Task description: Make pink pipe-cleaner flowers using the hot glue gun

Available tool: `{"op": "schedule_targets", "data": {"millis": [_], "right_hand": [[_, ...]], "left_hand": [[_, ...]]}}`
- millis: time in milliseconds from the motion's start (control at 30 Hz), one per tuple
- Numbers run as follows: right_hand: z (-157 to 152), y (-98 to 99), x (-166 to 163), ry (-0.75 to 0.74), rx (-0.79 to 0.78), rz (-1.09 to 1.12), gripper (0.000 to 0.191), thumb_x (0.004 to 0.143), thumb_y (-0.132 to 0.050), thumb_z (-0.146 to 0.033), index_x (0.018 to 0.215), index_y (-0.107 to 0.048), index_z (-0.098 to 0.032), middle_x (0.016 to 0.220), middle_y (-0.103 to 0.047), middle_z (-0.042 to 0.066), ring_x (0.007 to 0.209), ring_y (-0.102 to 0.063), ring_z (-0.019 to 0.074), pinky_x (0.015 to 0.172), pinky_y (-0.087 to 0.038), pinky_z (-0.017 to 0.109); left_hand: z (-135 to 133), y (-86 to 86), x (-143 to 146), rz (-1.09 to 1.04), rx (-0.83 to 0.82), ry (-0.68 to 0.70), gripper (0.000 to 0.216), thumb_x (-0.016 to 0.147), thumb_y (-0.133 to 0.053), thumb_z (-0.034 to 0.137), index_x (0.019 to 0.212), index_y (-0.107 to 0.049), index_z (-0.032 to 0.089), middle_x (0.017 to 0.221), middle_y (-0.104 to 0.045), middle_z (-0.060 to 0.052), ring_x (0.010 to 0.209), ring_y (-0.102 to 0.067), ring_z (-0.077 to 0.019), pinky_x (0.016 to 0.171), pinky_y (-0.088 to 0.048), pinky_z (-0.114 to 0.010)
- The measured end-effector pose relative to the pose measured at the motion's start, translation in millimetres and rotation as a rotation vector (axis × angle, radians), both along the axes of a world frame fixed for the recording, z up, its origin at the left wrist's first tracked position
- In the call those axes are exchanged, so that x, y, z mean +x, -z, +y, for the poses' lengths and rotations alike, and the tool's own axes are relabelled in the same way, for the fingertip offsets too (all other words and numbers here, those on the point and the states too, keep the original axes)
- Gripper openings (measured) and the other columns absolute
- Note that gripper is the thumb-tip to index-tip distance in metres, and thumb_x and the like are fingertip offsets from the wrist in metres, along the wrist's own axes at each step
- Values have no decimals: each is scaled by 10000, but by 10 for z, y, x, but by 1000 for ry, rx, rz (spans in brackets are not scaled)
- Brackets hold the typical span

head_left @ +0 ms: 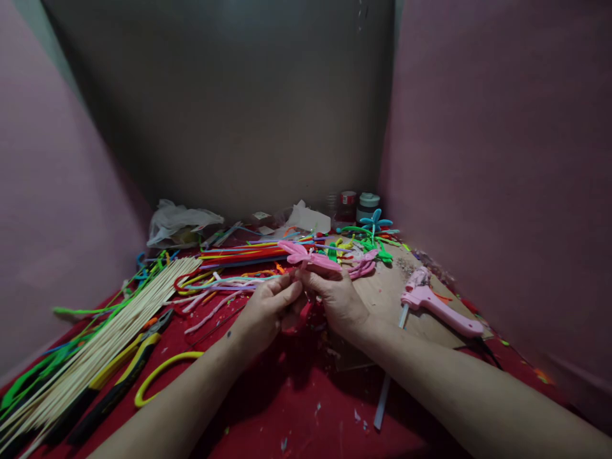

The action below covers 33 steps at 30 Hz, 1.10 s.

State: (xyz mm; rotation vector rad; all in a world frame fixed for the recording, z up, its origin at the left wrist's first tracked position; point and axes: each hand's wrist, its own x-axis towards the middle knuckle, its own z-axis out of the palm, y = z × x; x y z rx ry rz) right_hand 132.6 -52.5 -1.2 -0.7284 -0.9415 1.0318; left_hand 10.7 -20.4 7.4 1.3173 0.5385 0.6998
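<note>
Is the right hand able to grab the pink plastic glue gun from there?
Probably yes: the pink glue gun lies nearby on the right, its handle uncovered, though the right hand seems busy holding the pink fuzzy flower.

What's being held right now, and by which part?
A pink flower, pinched just below its petals by the right hand; whether the left hand grips it too is unclear.

Single head-worn view, facing forward and down over the bench (pixel 282 408).
The camera looks from above and behind the hands (pixel 347 306), near enough that both forearms (pixel 191 398) run in from the bottom edge; the bench spans the lower half, the grey back wall (pixel 224 108) stands ahead, and pink side panels (pixel 502 159) flank left and right.
</note>
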Motion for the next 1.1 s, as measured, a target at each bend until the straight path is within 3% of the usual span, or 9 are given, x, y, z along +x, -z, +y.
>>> {"op": "schedule_targets", "data": {"millis": [100,233,333,567,700,833,933,1100], "right_hand": [[12,35,-4,26,-14,0,113,691,-686,-296,669,-636,-198,583,-504,-36,519,-378,104,517,-320,258],[5,51,-14,1,-26,7,99,695,-681,-281,694,-645,-189,618,-525,-28,550,-401,104,533,-339,252],[-8,40,-19,-1,-11,2,104,697,-681,-277,745,-666,-186,686,-569,-14,611,-450,115,592,-378,262],[-5,23,-10,-17,16,-77,123,699,-682,-302,731,-655,-186,657,-550,-21,582,-424,104,562,-352,252],[-16,14,0,-60,-6,-152,162,739,-632,-324,709,-636,-165,610,-495,-27,553,-377,91,529,-307,244],[-2,41,17,-55,-12,-150,162,756,-606,-317,718,-634,-162,591,-468,-32,538,-360,85,524,-298,241],[17,48,28,-106,5,-104,180,754,-606,-328,686,-638,-165,580,-476,-27,540,-380,90,541,-327,248],[26,0,29,-184,47,1,87,711,-660,-275,729,-654,-190,620,-539,-23,590,-454,101,615,-392,256]], "left_hand": [[-47,25,18,152,230,-156,276,806,-549,401,683,-482,163,487,-414,62,375,-314,-39,378,-227,-172],[-62,112,8,293,593,-376,225,814,-517,318,649,-509,165,500,-442,48,421,-353,-58,432,-279,-191],[-45,154,-6,303,706,-414,190,823,-490,278,686,-557,163,521,-443,41,463,-350,-67,463,-286,-197],[-74,-12,22,139,303,-274,303,762,-575,428,652,-499,156,474,-351,73,407,-248,-41,393,-180,-184],[-57,-52,6,94,164,-198,363,760,-585,464,623,-469,149,461,-332,77,394,-224,-30,382,-146,-180],[-10,-6,-17,30,84,-132,367,795,-566,430,601,-434,147,455,-342,76,375,-235,-23,374,-159,-174],[3,1,-24,-35,13,-68,304,818,-552,385,653,-491,137,445,-370,75,340,-245,-17,359,-164,-167],[24,-15,-52,-173,-219,85,178,822,-556,284,734,-554,129,422,-353,97,290,-158,1,338,-205,-146]]}}
